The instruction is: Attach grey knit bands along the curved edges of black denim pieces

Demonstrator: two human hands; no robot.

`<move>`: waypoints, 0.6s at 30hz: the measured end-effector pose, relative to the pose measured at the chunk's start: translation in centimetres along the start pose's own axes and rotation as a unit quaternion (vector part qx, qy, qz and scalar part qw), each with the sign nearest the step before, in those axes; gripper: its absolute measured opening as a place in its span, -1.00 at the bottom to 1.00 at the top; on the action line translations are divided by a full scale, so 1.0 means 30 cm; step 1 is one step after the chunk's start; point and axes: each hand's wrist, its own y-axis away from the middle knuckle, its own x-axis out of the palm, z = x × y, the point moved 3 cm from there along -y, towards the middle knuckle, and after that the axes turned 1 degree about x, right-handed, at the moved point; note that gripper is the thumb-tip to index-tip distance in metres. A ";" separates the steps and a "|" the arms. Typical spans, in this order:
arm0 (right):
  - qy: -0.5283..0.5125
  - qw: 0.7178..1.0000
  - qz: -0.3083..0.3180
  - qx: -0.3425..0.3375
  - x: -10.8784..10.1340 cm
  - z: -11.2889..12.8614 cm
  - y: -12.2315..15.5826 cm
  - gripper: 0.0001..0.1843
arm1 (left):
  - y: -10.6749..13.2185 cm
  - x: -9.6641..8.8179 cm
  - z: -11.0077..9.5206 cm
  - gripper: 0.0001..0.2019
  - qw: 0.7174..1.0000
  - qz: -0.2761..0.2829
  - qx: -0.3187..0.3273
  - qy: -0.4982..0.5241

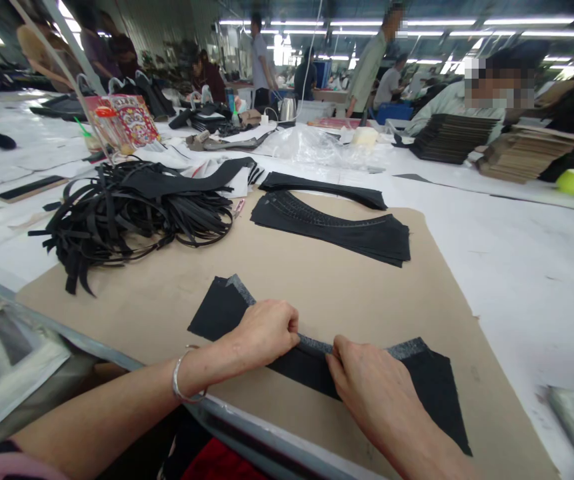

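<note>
At ten o'clock from the work in hand lies a tangle of black strips (167, 212); the grip of the left hand (265, 332) pinches the grey-trimmed edge of a black curved piece (307, 369), which stretches from ten to four on a brown sheet (191, 270) over the tabletop (527, 280). Stacked black pieces (344, 236) lie at twelve, the grip of the right hand (373, 381) clasps the same edge, and a dark stack (451, 138) stands at one o'clock.

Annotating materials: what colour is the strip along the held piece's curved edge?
The strip is speckled grey, against the black piece; best in head view.
</note>
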 end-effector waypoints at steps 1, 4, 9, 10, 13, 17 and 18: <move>0.000 1.000 0.000 0.000 0.000 0.001 -0.001 -0.69 | 0.000 0.001 0.002 -0.88 1.000 0.000 -0.002 0.001; -0.002 1.000 0.002 0.004 -0.001 0.001 -0.005 -0.69 | 0.001 0.002 0.008 -0.88 1.000 0.000 -0.008 0.004; -0.005 1.000 0.008 0.008 0.000 0.000 -0.008 -0.70 | 0.002 0.004 0.013 -0.87 1.000 -0.002 -0.010 0.008; -0.005 1.000 0.007 0.007 0.000 0.000 -0.008 -0.70 | 0.002 0.005 0.014 -0.87 1.000 -0.002 -0.010 0.008; -0.008 1.000 0.005 0.006 0.000 -0.001 -0.011 -0.68 | 0.002 0.007 0.015 -0.88 1.000 0.004 -0.019 0.009; -0.010 1.000 0.001 0.004 0.003 -0.004 -0.014 -0.68 | 0.003 0.008 0.014 -0.88 1.000 0.008 -0.027 0.010; -0.010 1.000 0.000 0.004 0.005 -0.005 -0.014 -0.68 | 0.004 0.008 0.015 -0.88 1.000 0.007 -0.027 0.012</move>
